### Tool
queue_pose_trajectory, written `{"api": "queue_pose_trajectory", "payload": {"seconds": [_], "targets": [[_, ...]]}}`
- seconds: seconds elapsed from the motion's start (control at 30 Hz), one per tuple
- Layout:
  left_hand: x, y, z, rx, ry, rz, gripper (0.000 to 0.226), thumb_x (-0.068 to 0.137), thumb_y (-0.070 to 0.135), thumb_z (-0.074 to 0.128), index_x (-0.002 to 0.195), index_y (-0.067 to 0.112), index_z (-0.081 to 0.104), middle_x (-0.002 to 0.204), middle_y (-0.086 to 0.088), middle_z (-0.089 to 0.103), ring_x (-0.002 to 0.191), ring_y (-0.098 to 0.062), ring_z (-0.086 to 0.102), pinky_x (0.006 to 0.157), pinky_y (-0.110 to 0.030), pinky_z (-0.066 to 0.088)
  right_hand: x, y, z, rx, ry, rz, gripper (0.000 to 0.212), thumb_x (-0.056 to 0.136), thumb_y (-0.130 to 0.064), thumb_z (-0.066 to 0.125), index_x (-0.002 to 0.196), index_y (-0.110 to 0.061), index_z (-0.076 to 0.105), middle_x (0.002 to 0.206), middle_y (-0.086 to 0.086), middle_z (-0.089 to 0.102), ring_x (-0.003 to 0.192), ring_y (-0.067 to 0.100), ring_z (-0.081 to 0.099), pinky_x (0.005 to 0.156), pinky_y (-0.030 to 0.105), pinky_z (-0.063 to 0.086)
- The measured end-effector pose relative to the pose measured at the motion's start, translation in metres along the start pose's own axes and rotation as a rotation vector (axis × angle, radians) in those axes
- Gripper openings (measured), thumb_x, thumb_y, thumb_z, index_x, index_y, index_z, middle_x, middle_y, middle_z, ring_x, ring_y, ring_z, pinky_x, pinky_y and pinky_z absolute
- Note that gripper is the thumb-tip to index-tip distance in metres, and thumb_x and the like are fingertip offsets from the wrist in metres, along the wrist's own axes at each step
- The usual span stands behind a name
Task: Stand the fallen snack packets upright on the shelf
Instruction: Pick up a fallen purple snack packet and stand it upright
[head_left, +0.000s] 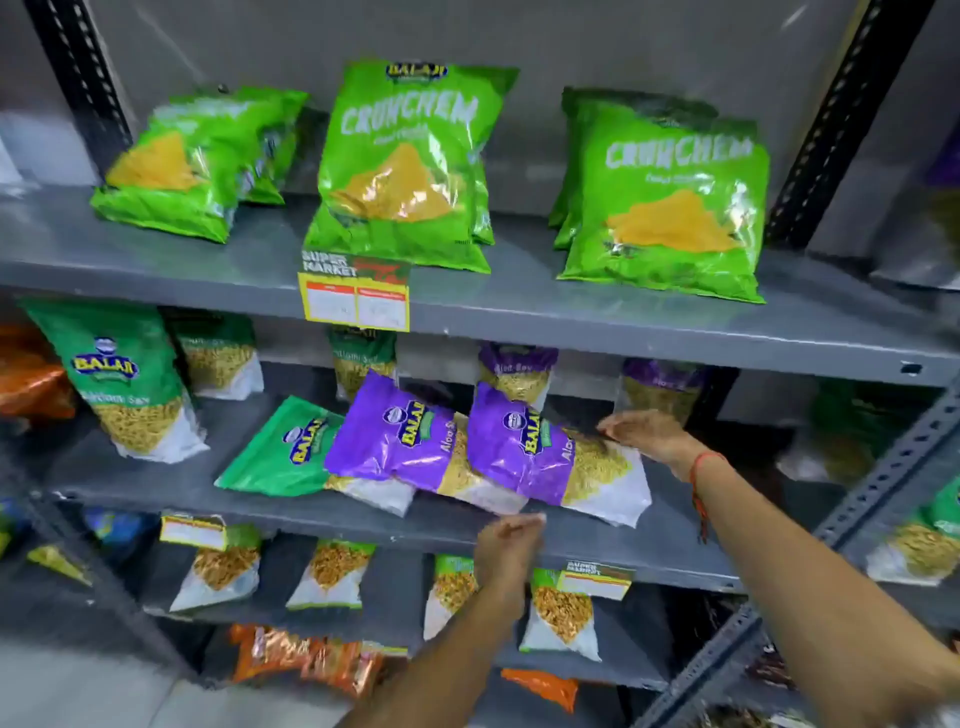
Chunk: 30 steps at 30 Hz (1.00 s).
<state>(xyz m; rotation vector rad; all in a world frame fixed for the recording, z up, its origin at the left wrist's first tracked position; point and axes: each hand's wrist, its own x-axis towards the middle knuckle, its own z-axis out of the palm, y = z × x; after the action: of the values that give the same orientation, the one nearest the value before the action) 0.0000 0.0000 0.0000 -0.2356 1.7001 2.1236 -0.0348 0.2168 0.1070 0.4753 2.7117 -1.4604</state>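
On the middle grey shelf (363, 514) three snack packets lie flat and tilted: a green one (283, 452), a purple one (410, 447) overlapping it, and a second purple one (545, 457) to the right. My right hand (644, 434) rests with spread fingers on the upper right edge of that second purple packet. My left hand (506, 545) hovers at the shelf's front edge just below the packets, fingers loosely curled, holding nothing. A tall green packet (117, 384) stands upright at the left of the same shelf.
Upright packets line the back of the middle shelf, purple ones (517, 371) among them. The top shelf (623, 322) carries green Crunchem bags (410, 156), some leaning. A yellow price tag (356, 296) hangs on its edge. More packets fill the lower shelf. Perforated grey uprights (893, 467) frame the right side.
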Motion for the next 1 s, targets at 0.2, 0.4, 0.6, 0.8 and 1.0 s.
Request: {"api": "queue_pose_trajectory", "payload": {"seconds": [0.2, 0.4, 0.6, 0.8, 1.0], "targets": [[0.031, -0.014, 0.053, -0.248, 0.044, -0.238, 0.014, 0.078, 0.017, 0.073, 0.076, 0.017, 0.059, 0.051, 0.002, 0.058, 0.041, -0.006, 0.054, 0.040, -0.019, 0.042, 0.061, 0.034, 0.002, -0.272, -0.007, 0.194, 0.058, 0.086, -0.047, 0.056, 0.123, -0.002, 0.055, 0.134, 0.016, 0.054, 0.122, 0.032, 0.052, 0.103, 0.038, 0.042], [0.045, -0.016, 0.078, -0.430, 0.230, -0.169, 0.024, 0.083, 0.016, 0.068, 0.069, 0.019, 0.049, 0.049, 0.001, 0.044, 0.037, -0.009, 0.036, 0.040, -0.018, 0.032, 0.097, 0.022, 0.024, -0.337, -0.136, 0.104, 0.048, 0.099, -0.037, 0.028, 0.137, -0.013, 0.044, 0.153, 0.014, 0.034, 0.139, 0.029, 0.033, 0.113, 0.030, 0.022], [0.042, -0.018, 0.076, -0.521, 0.295, -0.177, 0.021, 0.084, 0.016, 0.066, 0.067, 0.017, 0.056, 0.061, -0.002, 0.056, 0.057, -0.015, 0.051, 0.053, -0.026, 0.042, 0.092, 0.040, 0.016, -0.107, -0.167, 0.090, 0.027, 0.087, -0.032, 0.060, 0.104, -0.014, 0.068, 0.106, 0.001, 0.068, 0.098, 0.016, 0.059, 0.078, 0.024, 0.047], [0.022, -0.010, 0.044, -0.423, 0.274, -0.137, 0.020, 0.084, 0.014, 0.067, 0.069, 0.011, 0.054, 0.073, -0.012, 0.057, 0.067, -0.022, 0.055, 0.058, -0.030, 0.046, 0.022, 0.061, 0.016, 0.279, -0.019, 0.086, 0.017, 0.085, -0.015, 0.063, 0.069, -0.014, 0.061, 0.074, 0.011, 0.059, 0.071, 0.019, 0.050, 0.069, 0.030, 0.042], [-0.017, 0.014, 0.000, -0.150, 0.247, 0.026, 0.019, 0.071, 0.027, 0.077, 0.061, 0.017, 0.064, 0.069, -0.008, 0.065, 0.071, -0.023, 0.059, 0.073, -0.039, 0.051, -0.089, 0.044, 0.040, 0.488, 0.179, 0.073, 0.022, 0.088, -0.005, 0.056, 0.067, -0.009, 0.060, 0.050, -0.007, 0.065, 0.049, 0.001, 0.058, 0.052, 0.015, 0.048]]}}
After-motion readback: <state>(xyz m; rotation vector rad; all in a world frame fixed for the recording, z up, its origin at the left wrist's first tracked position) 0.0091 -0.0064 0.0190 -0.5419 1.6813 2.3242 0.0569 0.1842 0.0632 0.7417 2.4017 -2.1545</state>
